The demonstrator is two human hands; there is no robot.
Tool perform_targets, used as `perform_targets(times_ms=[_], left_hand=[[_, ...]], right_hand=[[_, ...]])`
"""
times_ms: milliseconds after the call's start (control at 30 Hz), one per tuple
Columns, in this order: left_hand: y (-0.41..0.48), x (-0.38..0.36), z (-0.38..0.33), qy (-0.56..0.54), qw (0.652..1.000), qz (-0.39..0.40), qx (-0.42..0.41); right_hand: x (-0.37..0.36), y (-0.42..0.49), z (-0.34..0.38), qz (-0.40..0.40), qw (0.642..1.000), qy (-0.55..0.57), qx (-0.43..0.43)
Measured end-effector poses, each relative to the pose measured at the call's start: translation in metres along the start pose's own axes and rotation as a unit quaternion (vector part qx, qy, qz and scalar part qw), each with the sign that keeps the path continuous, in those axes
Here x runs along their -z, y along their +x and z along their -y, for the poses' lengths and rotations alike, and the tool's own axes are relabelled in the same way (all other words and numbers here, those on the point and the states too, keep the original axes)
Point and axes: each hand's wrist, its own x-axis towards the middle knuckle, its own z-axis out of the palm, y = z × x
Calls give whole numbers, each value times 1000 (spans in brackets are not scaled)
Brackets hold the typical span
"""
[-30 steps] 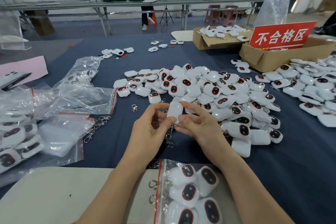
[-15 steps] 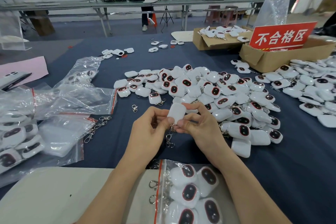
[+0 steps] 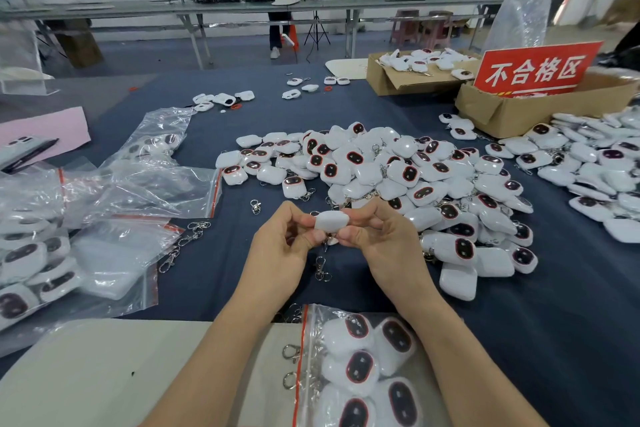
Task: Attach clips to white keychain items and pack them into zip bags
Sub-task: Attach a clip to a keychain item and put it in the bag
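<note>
Both hands pinched 1 small white rounded plastic keychain item (image 3: 330,221): left hand (image 3: 280,253) on its left end, right hand (image 3: 388,243) on its right, above the dark blue table cloth (image 3: 571,322). Changed within 1 s: item turned from upright to crosswise, and 1 silver metal clip (image 3: 320,269) hung under it. Reads as clip on, bagging next.

Counts:
- 1 heap of white items (image 3: 398,177), too many to count
- 2 brown cardboard boxes (image 3: 408,80)
- 1 clear zip bag (image 3: 301,340) nearest, at least 5 items inside
- 1 loose clip (image 3: 255,206) beside the heap
</note>
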Motion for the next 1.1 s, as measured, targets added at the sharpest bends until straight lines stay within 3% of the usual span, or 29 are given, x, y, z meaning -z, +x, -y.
perform_targets(times_ms=[300, 433, 633, 867, 1033, 1100], left_hand=[[-2, -1, -3, 15, 1000, -1, -22], [-10, -3, -5, 85, 990, 25, -113], [-14, -7, -6, 217, 944, 52, -243], [-13, -5, 0, 198, 955, 46, -217], [-13, -2, -5, 101, 982, 0, -159], [-13, 0, -10, 36, 991, -46, -116]], right_hand=[[1, 2, -3, -9, 1000, -10, -5], [3, 3, -4, -7, 1000, 1, -20], [3, 1, -5, 23, 994, -101, -19], [3, 2, -6, 28, 996, -81, -12], [4, 2, -5, 22, 999, -2, -27], [4, 0, -4, 36, 999, -24, -23]])
